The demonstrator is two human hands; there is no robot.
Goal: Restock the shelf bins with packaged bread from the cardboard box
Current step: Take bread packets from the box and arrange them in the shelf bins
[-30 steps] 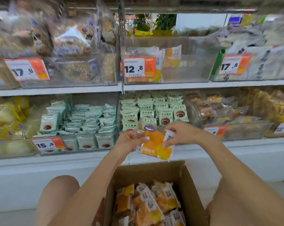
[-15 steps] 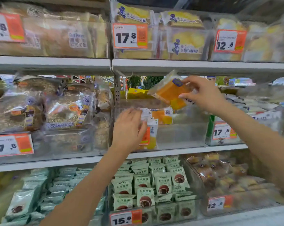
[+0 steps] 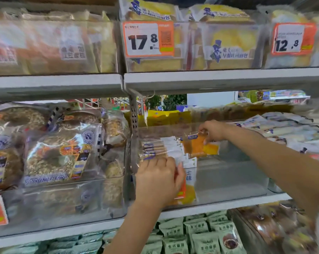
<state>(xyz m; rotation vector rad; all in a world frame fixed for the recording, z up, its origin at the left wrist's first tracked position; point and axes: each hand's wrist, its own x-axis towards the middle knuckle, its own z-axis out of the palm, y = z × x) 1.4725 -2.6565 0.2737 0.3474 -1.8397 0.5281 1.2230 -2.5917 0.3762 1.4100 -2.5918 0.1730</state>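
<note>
A clear plastic shelf bin (image 3: 228, 182) sits on the middle shelf, its right part bare. A row of orange-and-white bread packets (image 3: 166, 149) stands upright at its left end. My right hand (image 3: 212, 131) pinches the top edge of an orange bread packet (image 3: 197, 146) and holds it inside the bin against that row. My left hand (image 3: 160, 178) lies against the bin's front at the row, fingers bent over the packets' white edges. The cardboard box is out of view.
Bagged seeded loaves (image 3: 59, 153) fill the bin to the left. Yellow toast packs (image 3: 228, 43) and price tags (image 3: 148, 39) sit on the shelf above. Green snack packets (image 3: 197, 237) fill the shelf below. White packets (image 3: 292, 129) lie in the bin to the right.
My right hand has come down from above the bin and set the orange packet into it beside the row. My left hand has dropped lower on the bin's front. The view has moved closer.
</note>
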